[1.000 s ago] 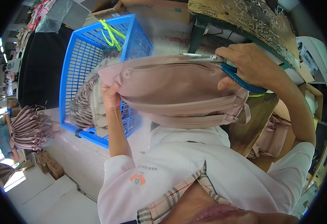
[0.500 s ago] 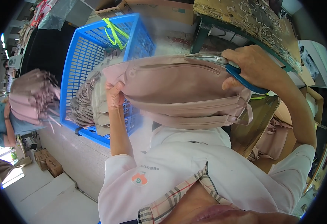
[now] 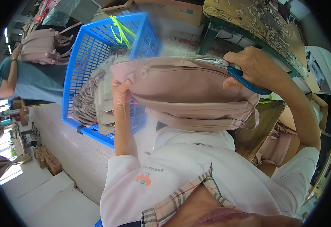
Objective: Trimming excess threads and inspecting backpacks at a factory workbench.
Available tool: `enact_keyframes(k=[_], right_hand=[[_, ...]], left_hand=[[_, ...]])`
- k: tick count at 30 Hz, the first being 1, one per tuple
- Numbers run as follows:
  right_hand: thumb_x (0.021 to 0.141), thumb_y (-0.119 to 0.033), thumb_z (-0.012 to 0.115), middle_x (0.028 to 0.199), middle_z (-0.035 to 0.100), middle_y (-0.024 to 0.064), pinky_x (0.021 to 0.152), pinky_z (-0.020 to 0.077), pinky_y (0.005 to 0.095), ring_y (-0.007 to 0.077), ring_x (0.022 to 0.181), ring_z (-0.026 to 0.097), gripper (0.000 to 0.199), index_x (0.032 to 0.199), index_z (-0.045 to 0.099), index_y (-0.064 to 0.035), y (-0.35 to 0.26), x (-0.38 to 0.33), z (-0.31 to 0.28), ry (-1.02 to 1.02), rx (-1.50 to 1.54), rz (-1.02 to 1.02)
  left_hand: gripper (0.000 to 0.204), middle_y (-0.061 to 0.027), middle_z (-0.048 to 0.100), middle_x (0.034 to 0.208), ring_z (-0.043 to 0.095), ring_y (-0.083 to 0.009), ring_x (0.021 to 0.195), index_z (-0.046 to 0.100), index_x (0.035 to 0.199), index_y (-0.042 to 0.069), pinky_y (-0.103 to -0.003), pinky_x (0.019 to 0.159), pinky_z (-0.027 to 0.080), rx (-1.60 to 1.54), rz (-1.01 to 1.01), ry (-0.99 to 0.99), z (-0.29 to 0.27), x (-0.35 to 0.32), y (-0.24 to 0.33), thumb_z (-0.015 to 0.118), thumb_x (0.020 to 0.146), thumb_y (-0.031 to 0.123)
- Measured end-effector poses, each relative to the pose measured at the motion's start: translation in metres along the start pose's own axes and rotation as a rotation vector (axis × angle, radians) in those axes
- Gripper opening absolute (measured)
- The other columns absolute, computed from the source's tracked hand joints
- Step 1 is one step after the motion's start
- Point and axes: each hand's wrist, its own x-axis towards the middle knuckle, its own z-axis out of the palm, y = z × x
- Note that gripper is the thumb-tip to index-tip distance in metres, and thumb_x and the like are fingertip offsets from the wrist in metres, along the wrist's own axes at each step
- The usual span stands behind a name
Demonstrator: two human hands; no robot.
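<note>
The left hand (image 3: 122, 92) pinches one end of the pink bag (image 3: 190, 83), which is suspended before the torso. The right hand (image 3: 250, 68) grips the blue-handled scissors (image 3: 221, 61), blades along the bag's upper edge; blade opening cannot be determined. Change: the co-worker (image 3: 37, 83), carrying other bags (image 3: 38, 47), has advanced toward the blue basket (image 3: 150, 38). Bag and scissors retain their relative position, so the working setup appears unaffected.

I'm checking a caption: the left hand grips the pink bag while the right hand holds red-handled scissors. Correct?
The scissors have blue handles, not red, as the head view shows. The left hand grips the pink bag and the right hand holds the scissors.
</note>
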Motion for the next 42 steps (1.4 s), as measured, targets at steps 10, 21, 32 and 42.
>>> enact_keyframes(k=[10, 21, 32, 42], right_hand=[[0.059, -0.057, 0.065, 0.059, 0.053, 0.0165, 0.057, 0.0428, 0.0405, 0.0359, 0.063, 0.054, 0.061, 0.074, 0.049, -0.0009, -0.004, 0.010, -0.003, 0.039, 0.033, -0.079], [0.064, -0.058, 0.060, 0.051, 0.050, 0.0184, 0.053, 0.0436, 0.0396, 0.0368, 0.054, 0.053, 0.060, 0.068, 0.050, 0.0013, -0.011, 0.014, -0.004, -0.085, 0.097, -0.015], [0.062, -0.059, 0.061, 0.053, 0.051, 0.0163, 0.057, 0.0441, 0.0410, 0.0360, 0.059, 0.055, 0.060, 0.068, 0.050, -0.0003, -0.017, 0.023, 0.002, 0.014, 0.034, -0.030], [0.063, -0.058, 0.060, 0.049, 0.049, 0.0167, 0.056, 0.0446, 0.0401, 0.0369, 0.055, 0.054, 0.058, 0.068, 0.049, -0.0013, -0.021, 0.026, 0.004, 0.006, 0.000, -0.043]], left_hand=[[0.052, -0.0077, 0.059, 0.100, 0.057, -0.0189, 0.091, 0.055, 0.103, 0.001, -0.031, 0.082, 0.044, 0.029, 0.009, -0.011, 0.007, 0.003, 0.002, 0.077, 0.058, 0.013], [0.050, -0.0083, 0.060, 0.100, 0.058, -0.0191, 0.089, 0.054, 0.103, 0.001, -0.031, 0.079, 0.046, 0.001, 0.020, -0.013, 0.003, 0.000, 0.001, 0.077, 0.060, 0.012], [0.049, -0.0079, 0.060, 0.098, 0.057, -0.0187, 0.088, 0.055, 0.103, 0.000, -0.031, 0.078, 0.045, 0.014, -0.003, -0.024, 0.017, 0.004, 0.005, 0.073, 0.058, 0.009], [0.051, -0.0079, 0.059, 0.099, 0.057, -0.0191, 0.090, 0.055, 0.103, 0.001, -0.030, 0.081, 0.044, 0.008, -0.019, -0.018, 0.015, 0.004, 0.003, 0.075, 0.057, 0.011]])
